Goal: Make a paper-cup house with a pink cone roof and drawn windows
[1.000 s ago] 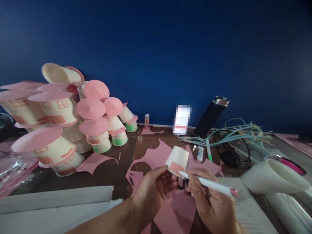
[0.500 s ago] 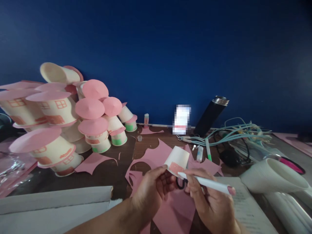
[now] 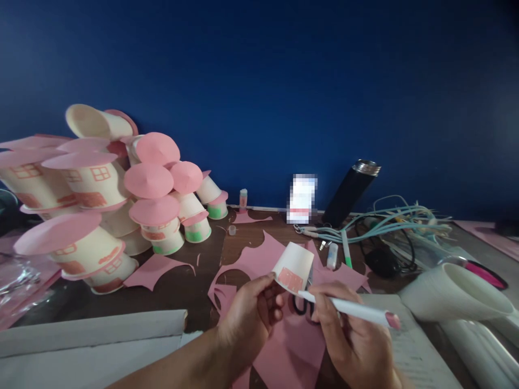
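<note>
My left hand [image 3: 247, 316] is closed on a small white paper cup [image 3: 295, 260], held upside down and tilted, with a pink rectangle drawn on its side. My right hand [image 3: 352, 337] grips a white marker with a pink end [image 3: 352, 309]; its tip rests at the cup's lower rim, beside the pink rectangle. Black scissors [image 3: 302, 307] lie on pink paper [image 3: 292, 346] just under the hands.
A heap of cup houses with pink paper roofs [image 3: 97, 200] fills the left. A white cardboard box [image 3: 93, 346] sits front left. A black flask [image 3: 351, 192], tangled cables [image 3: 389, 221], a green marker [image 3: 346, 249] and stacked cups [image 3: 454, 292] lie right.
The marker tip has slid a little lower along the cup's rim and the right hand has shifted slightly right. The cup stays in the left hand.
</note>
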### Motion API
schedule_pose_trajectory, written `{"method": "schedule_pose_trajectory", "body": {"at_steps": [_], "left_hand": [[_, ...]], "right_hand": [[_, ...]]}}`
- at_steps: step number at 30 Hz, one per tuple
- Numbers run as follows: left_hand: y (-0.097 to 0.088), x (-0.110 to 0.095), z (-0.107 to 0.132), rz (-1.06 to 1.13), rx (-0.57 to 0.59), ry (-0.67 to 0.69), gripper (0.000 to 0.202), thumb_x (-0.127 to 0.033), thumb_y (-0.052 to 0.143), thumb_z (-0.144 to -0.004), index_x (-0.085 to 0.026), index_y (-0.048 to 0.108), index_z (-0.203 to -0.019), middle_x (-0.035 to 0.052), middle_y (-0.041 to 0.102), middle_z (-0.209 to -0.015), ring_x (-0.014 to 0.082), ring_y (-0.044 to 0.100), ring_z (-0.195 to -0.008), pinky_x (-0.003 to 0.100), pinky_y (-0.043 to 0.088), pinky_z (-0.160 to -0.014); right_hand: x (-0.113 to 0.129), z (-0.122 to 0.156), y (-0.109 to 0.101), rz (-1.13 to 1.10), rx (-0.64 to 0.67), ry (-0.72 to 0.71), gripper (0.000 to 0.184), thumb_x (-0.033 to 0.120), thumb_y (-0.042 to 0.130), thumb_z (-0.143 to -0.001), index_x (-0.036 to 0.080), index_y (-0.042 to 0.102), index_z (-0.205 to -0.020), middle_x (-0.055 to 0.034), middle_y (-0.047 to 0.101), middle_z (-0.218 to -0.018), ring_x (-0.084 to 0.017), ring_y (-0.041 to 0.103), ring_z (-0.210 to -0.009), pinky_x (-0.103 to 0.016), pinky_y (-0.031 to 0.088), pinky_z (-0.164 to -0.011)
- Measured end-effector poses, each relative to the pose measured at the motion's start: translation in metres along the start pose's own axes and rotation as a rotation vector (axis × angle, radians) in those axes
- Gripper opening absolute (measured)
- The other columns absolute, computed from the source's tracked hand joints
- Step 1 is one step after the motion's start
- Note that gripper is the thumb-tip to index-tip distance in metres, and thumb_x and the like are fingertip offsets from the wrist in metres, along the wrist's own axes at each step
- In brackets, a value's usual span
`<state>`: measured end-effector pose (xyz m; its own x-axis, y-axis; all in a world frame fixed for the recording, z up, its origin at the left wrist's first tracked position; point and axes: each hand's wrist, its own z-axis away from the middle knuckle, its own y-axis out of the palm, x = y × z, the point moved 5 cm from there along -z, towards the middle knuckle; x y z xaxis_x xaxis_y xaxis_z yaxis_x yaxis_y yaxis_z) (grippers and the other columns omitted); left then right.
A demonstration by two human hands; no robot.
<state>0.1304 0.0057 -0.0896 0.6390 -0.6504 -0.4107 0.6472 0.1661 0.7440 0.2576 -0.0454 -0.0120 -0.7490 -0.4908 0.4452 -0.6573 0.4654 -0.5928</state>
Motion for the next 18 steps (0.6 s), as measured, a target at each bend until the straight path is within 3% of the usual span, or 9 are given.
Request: {"method": "schedule_pose_trajectory", "body": {"at_steps": [6, 10, 18], "left_hand": [[-0.0018, 0.002, -0.0008, -0.007, 0.002, -0.024, 0.011, -0.016, 0.053, -0.086, -0.011, 0.063, -0.082, -0.0013, 0.065, -0.064, 0.0029, 0.049, -0.037, 0.014, 0.032, -0.035], [-0.0015, 0.0012, -0.0006, -0.004, 0.001, -0.02, 0.012, -0.016, 0.052, -0.087, -0.012, 0.061, -0.08, -0.0023, 0.062, -0.061, 0.003, 0.049, -0.037, 0.013, 0.032, -0.036], [-0.0025, 0.0005, 0.0006, 0.008, 0.002, -0.019, 0.008, -0.017, 0.053, -0.086, -0.014, 0.057, -0.079, -0.0037, 0.059, -0.059, 0.0027, 0.046, -0.037, 0.013, 0.029, -0.036]], "right_hand": [[-0.0012, 0.0019, 0.0042, -0.082, 0.025, 0.024, 0.015, 0.017, 0.049, -0.096, 0.021, 0.06, -0.104, -0.0012, 0.067, -0.083, -0.012, 0.068, -0.064, -0.021, 0.055, -0.064], [0.0022, -0.0001, 0.0041, -0.041, 0.051, -0.006, 0.013, 0.019, 0.049, -0.095, 0.021, 0.062, -0.097, 0.0003, 0.066, -0.076, -0.012, 0.068, -0.064, -0.022, 0.055, -0.07], [0.0033, -0.0028, 0.0012, 0.062, 0.009, 0.028, 0.015, 0.023, 0.049, -0.095, 0.022, 0.063, -0.088, 0.0028, 0.066, -0.066, -0.01, 0.064, -0.053, -0.02, 0.052, -0.063]]}}
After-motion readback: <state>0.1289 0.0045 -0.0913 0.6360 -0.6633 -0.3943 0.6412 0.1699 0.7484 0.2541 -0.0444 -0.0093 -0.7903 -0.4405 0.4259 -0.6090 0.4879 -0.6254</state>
